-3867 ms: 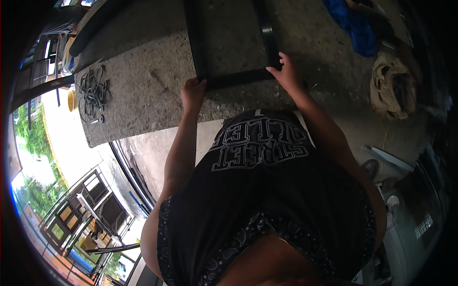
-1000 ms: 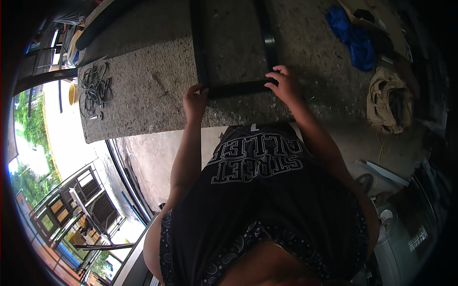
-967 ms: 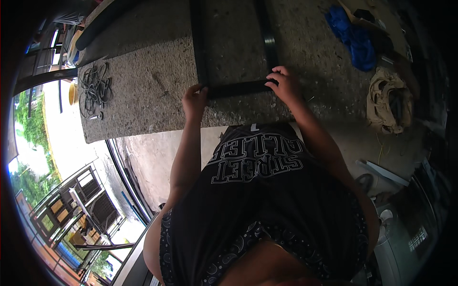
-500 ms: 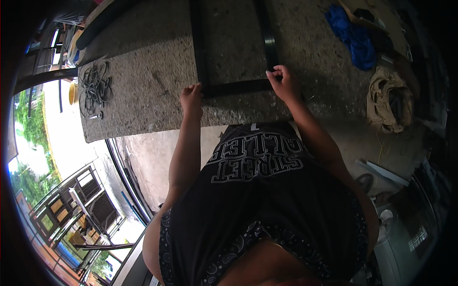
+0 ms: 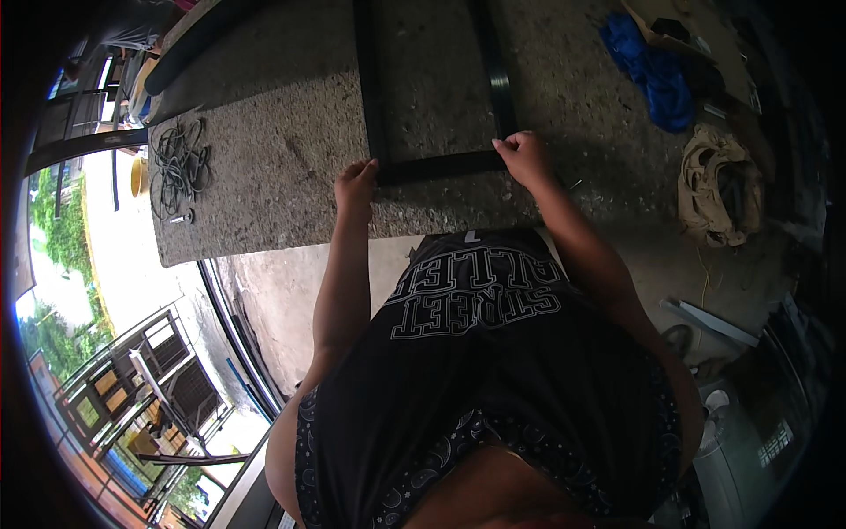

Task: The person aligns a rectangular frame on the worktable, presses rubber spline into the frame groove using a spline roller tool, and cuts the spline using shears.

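Observation:
A short black bar [image 5: 438, 167] lies crosswise on the rough worktable [image 5: 264, 167]. It meets the near ends of two long black bars, a left one [image 5: 370, 79] and a right one [image 5: 492, 70], which run away from me side by side. My left hand [image 5: 356, 185] is closed at the left corner, its fingertips gripping the short bar's end. At the right corner my right hand [image 5: 527, 159] pinches the other end, thumb and forefinger together. Whether the bars are fastened to each other I cannot tell.
Tangled dark cord [image 5: 179, 163] lies at the table's left. On the right are a blue cloth [image 5: 652, 79], a tan cloth bag [image 5: 705, 181] and an open cardboard box [image 5: 656, 26]. Another long dark piece [image 5: 189, 48] sits at the far left.
The fingers of my right hand have closed from a looser, raised pose onto the short bar's end. Both hands sit slightly nearer to me; the bars have barely shifted.

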Action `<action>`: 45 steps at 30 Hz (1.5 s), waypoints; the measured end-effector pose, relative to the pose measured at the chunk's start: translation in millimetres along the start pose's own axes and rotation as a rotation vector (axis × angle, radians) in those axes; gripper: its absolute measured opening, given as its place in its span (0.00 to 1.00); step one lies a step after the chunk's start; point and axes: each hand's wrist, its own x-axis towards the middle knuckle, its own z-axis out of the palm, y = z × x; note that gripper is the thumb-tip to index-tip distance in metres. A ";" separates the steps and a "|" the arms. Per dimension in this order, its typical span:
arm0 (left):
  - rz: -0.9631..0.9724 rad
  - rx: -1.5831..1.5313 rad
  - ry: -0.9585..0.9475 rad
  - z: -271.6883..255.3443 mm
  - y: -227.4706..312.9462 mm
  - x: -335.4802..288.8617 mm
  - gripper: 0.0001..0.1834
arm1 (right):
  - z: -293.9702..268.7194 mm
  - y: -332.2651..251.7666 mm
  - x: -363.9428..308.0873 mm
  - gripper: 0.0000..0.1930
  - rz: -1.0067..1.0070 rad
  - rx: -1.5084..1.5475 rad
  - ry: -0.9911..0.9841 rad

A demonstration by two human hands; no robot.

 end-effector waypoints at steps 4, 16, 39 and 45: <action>-0.010 0.062 -0.042 -1.5 -2.2 6.2 0.13 | 4.2 2.8 -3.1 0.15 -0.203 -0.100 0.125; 0.080 0.248 0.038 -6.9 -24.9 17.5 0.16 | 16.8 5.6 -8.1 0.13 -0.200 -0.191 0.211; 0.001 0.094 0.011 -6.1 -12.3 8.0 0.15 | 20.8 9.0 -10.3 0.13 -0.183 -0.176 0.226; 0.022 0.107 0.019 -7.9 -16.4 9.6 0.17 | 23.1 13.1 -9.3 0.13 -0.194 -0.164 0.229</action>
